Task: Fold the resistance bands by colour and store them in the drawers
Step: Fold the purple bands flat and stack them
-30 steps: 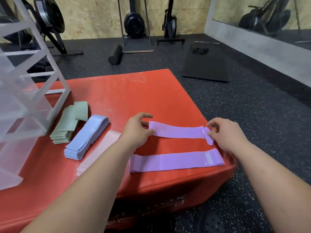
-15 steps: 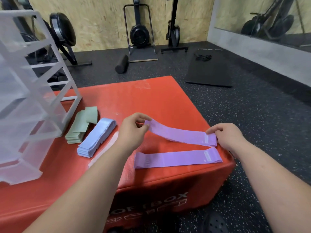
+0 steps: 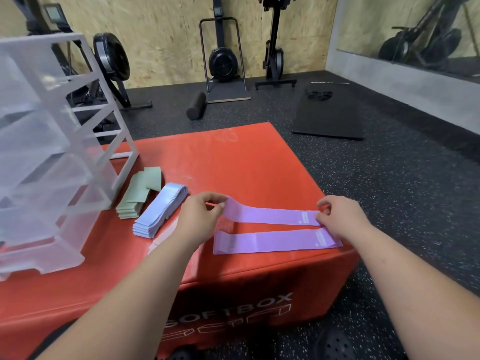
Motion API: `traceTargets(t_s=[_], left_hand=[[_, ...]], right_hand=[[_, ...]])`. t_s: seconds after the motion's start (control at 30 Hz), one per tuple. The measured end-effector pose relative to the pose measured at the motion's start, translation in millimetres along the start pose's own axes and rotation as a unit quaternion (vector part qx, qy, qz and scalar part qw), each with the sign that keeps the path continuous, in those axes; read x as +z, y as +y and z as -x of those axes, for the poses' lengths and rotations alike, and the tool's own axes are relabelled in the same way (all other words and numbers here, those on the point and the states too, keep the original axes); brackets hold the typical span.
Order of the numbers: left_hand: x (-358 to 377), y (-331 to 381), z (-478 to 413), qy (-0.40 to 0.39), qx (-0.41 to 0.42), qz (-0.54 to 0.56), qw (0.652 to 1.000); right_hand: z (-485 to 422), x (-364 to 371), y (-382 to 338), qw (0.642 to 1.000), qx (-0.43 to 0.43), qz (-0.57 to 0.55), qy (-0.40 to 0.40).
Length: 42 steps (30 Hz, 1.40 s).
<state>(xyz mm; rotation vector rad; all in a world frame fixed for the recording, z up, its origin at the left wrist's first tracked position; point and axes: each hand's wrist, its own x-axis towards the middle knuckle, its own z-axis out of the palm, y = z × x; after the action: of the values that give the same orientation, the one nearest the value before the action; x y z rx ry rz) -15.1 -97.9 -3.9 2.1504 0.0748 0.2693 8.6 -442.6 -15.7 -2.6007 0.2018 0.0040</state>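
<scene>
- The left hand (image 3: 200, 216) pinches the left end of a purple resistance band (image 3: 270, 215) between thumb and fingertips. That end is raised a little off the top of the red soft box (image 3: 233, 165).
- The right hand (image 3: 340, 216) pinches the same band's right end, by its white label, low against the box top near the box's front right corner.
- Between the hands the band runs lengthwise across the front part of the box top.
- A second purple band (image 3: 272, 241) lies flat on the box, just nearer its front edge and roughly parallel to the held one.
- On the box's left half lie a stack of folded blue bands (image 3: 161, 210) and, just beside it, a stack of folded green bands (image 3: 137, 192).
- A pale pink band (image 3: 163, 236) lies on the box, mostly hidden by the left forearm.
- A clear plastic drawer unit (image 3: 52, 152) stands at the box's left end, with the green stack at its foot.
</scene>
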Motion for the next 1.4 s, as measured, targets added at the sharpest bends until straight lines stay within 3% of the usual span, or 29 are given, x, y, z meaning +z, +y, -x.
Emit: traceTargets(t_s=[0.1,0.3,0.47,0.57,0.63,0.97,1.4], left_hand=[[-1.1,-2.3,4.8,0.009,0.011,-0.018,1.0],[-7.1,-5.0,7.7,0.041,0.012,-0.021,0.999],[-15.6,-5.3,8.0,0.067,0.014,0.02,0.997],[-20.0,-6.3,12.3,0.062,0.016,0.033,0.997],[-22.1,-6.4,18.0,0.05,0.011,0.02,0.998],[-24.4,-9.6,46.0,-0.027,-0.006,-0.059,0.998],[-13.7,-16.7,47.3,-0.052,0.019,-0.169,0.984]], right_hand=[[-1.9,5.1,-5.1,0.999,0.033,0.037,0.022],[-5.0,1.5,-10.9,0.998,0.068,-0.01,0.003],[-2.5,-12.2,-12.6,0.984,0.027,-0.164,0.068],[6.4,-27.1,-11.7,0.944,0.032,-0.324,0.046],[15.2,-36.3,-6.8,0.93,0.032,-0.366,0.017],[51.8,-42.0,21.5,0.964,0.029,-0.264,-0.001],[53.4,-20.1,23.3,0.995,-0.012,-0.098,0.03]])
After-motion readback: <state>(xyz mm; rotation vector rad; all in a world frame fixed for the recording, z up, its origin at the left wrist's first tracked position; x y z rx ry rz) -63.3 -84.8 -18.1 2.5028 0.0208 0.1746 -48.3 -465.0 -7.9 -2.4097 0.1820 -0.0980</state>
